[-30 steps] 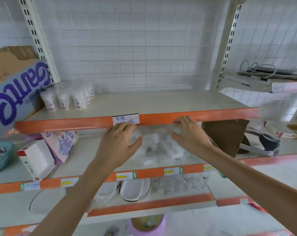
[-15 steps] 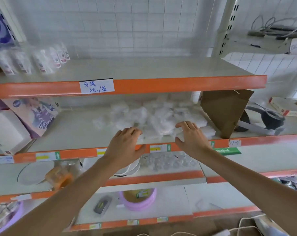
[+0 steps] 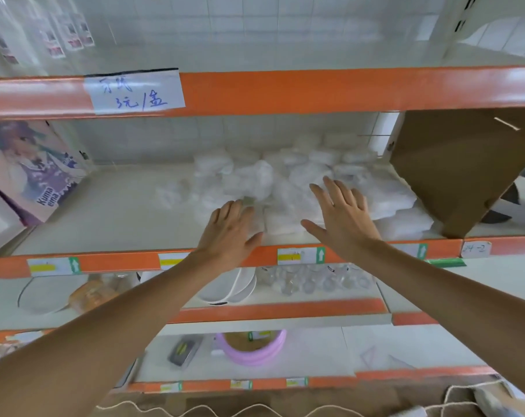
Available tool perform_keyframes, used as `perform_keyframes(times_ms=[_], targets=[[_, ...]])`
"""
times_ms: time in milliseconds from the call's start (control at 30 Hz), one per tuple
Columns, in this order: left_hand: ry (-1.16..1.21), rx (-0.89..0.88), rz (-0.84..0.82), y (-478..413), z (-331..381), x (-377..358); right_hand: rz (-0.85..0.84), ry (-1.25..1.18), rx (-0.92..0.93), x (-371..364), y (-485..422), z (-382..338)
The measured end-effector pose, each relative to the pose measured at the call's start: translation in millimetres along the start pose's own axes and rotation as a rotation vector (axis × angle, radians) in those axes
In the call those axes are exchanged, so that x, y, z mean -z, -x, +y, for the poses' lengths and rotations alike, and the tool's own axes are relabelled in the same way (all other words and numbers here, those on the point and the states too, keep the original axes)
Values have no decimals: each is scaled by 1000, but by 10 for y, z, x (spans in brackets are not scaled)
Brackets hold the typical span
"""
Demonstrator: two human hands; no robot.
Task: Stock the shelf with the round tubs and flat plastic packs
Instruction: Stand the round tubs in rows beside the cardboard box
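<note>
A loose heap of flat clear plastic packs (image 3: 285, 182) lies on the middle shelf (image 3: 110, 212), spread from its centre toward the right. My left hand (image 3: 228, 233) hovers flat at the shelf's front edge, fingers straight, just in front of the nearest packs. My right hand (image 3: 342, 218) is spread open over the front of the heap, fingers straight; whether it touches the packs is unclear. Neither hand holds anything. Small round tubs (image 3: 65, 34) with labels stand blurred on the top shelf at the far left.
A brown cardboard box (image 3: 465, 167) stands at the right end of the middle shelf, a purple printed box (image 3: 29, 170) at the left. Below are white bowls (image 3: 231, 284), clear cups (image 3: 315, 281) and a pink round tub (image 3: 252, 347). Cord lies on the floor.
The view has dropped and come closer to the middle shelf. Both hands have come away from the pile at the upper rail and now sit low, flat and empty, at the shelf's front.
</note>
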State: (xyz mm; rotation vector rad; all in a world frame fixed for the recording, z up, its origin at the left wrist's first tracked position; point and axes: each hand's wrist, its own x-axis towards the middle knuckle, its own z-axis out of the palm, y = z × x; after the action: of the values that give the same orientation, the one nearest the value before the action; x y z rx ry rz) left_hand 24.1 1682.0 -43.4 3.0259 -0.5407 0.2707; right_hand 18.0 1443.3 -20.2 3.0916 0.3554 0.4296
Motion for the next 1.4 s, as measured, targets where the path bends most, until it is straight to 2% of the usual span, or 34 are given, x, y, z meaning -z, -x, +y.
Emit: perform_keyframes(times_ms=[133,333,600,700,933,1100,1400], targets=[[59,39,-4,-93,16,-31,7,-68,-38,-136,10,-9],[117,37,18,-138,-74,-40,123,-147,-32,-130,-26,-30],[217,55,32,-18,-208,89,-60,-45,228,-91,-26,155],[271,71,13,10,-249,114,-70,5,242,-98,-52,194],[290,114,-89,-10,-218,111,140,85,307,-80,-94,118],[284,138,-116,-16,-251,135,165,38,255,-136,-81,32],[269,96,29,81,-195,228,226,53,273,-130,-87,43]])
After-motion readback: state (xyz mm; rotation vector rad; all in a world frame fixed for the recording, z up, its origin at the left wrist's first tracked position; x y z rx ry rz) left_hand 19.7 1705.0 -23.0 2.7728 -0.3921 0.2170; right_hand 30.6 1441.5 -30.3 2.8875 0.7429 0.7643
